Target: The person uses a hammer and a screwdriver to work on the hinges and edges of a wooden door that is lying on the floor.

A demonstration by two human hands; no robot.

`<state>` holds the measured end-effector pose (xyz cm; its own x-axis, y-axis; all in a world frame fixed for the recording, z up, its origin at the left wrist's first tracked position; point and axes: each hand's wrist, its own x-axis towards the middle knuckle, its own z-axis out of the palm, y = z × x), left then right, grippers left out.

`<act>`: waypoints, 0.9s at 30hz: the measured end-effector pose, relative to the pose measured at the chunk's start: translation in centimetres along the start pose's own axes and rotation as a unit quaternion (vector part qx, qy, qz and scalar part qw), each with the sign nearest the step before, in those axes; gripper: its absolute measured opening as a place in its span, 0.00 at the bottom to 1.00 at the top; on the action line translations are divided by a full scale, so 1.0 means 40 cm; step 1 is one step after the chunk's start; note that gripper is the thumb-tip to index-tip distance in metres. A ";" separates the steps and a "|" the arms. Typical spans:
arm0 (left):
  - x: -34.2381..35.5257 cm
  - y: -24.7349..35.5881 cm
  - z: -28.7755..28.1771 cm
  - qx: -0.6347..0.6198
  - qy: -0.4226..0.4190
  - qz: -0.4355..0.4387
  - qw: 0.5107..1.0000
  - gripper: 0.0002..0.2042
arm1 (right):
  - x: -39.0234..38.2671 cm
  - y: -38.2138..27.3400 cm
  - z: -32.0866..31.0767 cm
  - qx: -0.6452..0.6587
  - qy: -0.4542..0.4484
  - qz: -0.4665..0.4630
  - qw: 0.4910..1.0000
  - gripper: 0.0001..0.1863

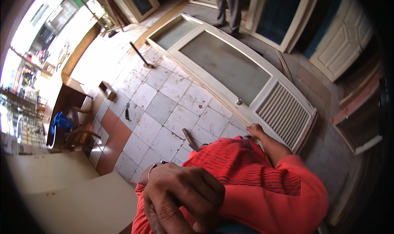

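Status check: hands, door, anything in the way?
Right hand at white door's near edge. Left hand curled, close to camera. Wooden-handled tool on floor nearby.

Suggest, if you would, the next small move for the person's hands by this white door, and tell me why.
I would probably bring the left hand down to the near edge of the white door: the right hand is at that edge alone, while the left is curled close to the camera, well away from the door.
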<state>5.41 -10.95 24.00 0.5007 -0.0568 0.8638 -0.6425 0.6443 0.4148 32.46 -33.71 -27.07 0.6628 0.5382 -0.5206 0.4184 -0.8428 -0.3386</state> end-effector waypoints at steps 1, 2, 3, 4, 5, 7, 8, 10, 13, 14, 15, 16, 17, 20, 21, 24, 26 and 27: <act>0.000 -0.019 -0.022 -0.021 0.010 0.000 1.000 0.15 | -0.030 0.007 -0.009 0.045 0.013 0.035 0.998 0.30; 0.016 -0.009 0.009 0.002 0.025 -0.003 1.000 0.18 | -0.043 -0.076 -0.044 0.104 0.008 0.012 0.994 0.31; 0.043 -0.016 -0.022 -0.021 -0.027 -0.048 0.998 0.15 | -0.055 -0.046 -0.047 0.123 0.016 0.031 0.992 0.32; 0.058 -0.030 -0.046 -0.042 -0.080 -0.088 0.992 0.12 | -0.070 -0.001 -0.036 0.141 0.021 0.048 0.989 0.32; 0.035 -0.047 -0.047 -0.060 -0.028 -0.054 0.996 0.11 | -0.103 0.058 -0.021 0.144 0.018 0.078 0.986 0.32; 0.021 -0.123 -0.098 -0.132 -0.041 -0.088 0.987 0.09 | -0.177 0.205 0.057 0.122 0.074 0.075 0.987 0.30; 0.026 -0.129 -0.093 -0.118 -0.039 -0.118 0.985 0.11 | -0.215 0.155 0.026 0.155 0.050 0.139 0.977 0.31; 0.047 -0.144 -0.114 -0.132 -0.043 -0.138 0.981 0.13 | -0.277 0.193 0.060 0.190 0.049 0.181 0.964 0.34; 0.076 -0.229 -0.173 -0.185 -0.060 -0.159 0.968 0.12 | -0.357 0.264 0.142 0.140 0.013 0.153 0.978 0.27; 0.085 -0.269 -0.192 -0.213 -0.068 -0.157 0.962 0.11 | -0.396 0.285 0.154 0.057 -0.032 0.117 0.991 0.29; 0.099 -0.303 -0.215 -0.251 -0.075 -0.165 0.951 0.11 | -0.432 0.334 0.231 0.031 -0.027 0.120 0.992 0.31; 0.126 -0.269 -0.226 -0.190 -0.075 -0.191 0.960 0.09 | -0.406 0.323 0.218 0.028 -0.034 0.111 0.993 0.31; 0.134 -0.279 -0.259 -0.151 -0.082 -0.212 0.962 0.09 | -0.401 0.340 0.211 0.044 -0.053 0.162 0.984 0.31; 0.156 -0.392 -0.380 -0.126 -0.115 -0.199 0.965 0.20 | -0.355 0.368 0.212 0.047 -0.079 0.200 0.975 0.35; 0.118 -0.487 -0.439 -0.099 -0.070 -0.240 0.963 0.22 | -0.392 0.380 0.269 0.090 -0.068 0.251 0.961 0.34; 0.007 -0.577 -0.561 0.130 0.172 -0.394 0.894 0.24 | -0.227 0.360 0.205 0.081 -0.013 0.177 0.981 0.29; -0.088 -0.636 -0.676 0.293 0.252 -0.494 0.779 0.23 | -0.117 0.278 0.024 0.141 0.047 0.168 0.974 0.22; -0.150 -0.662 -0.730 0.340 0.253 -0.542 0.726 0.21 | -0.056 0.273 0.009 0.242 0.070 0.218 0.943 0.26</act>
<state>36.36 -5.41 -0.51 0.9640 0.1483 -0.2207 0.2372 -0.1043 0.9658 35.32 -44.13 -29.88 0.7958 0.1073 -0.5960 -0.2225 -0.8636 -0.4525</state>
